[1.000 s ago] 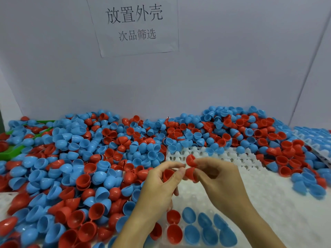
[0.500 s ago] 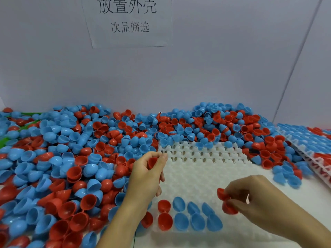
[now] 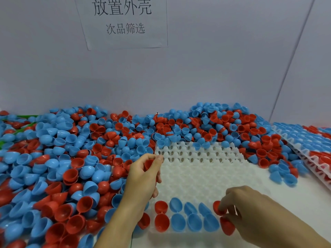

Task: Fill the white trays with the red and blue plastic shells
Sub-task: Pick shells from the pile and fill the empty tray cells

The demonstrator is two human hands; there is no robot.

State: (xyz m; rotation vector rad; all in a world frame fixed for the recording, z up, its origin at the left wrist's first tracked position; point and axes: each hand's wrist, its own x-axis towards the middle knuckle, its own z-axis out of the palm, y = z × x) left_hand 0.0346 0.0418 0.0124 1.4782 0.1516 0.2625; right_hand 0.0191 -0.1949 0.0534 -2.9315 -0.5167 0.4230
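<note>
A white dimpled tray (image 3: 202, 169) lies in front of me. Its near rows hold red shells (image 3: 161, 221) at the left and several blue shells (image 3: 194, 221) beside them. My right hand (image 3: 250, 210) rests at the tray's near right, its fingers closed on two red shells (image 3: 226, 225) that sit in the tray's near rows, right of the blue ones. My left hand (image 3: 143, 178) hovers over the tray's left edge and pinches a red shell (image 3: 148, 164). A big pile of loose red and blue shells (image 3: 71, 158) covers the table to the left and behind.
Filled white trays (image 3: 308, 147) with blue and red shells lie stacked at the right. A paper sign (image 3: 123, 22) hangs on the grey wall behind. A green bin edge (image 3: 26, 116) shows at the far left under the pile.
My hands came apart. The right one carried two red shells down to the tray's near right and set them into the rows. The left kept one red shell over the tray's left edge.
</note>
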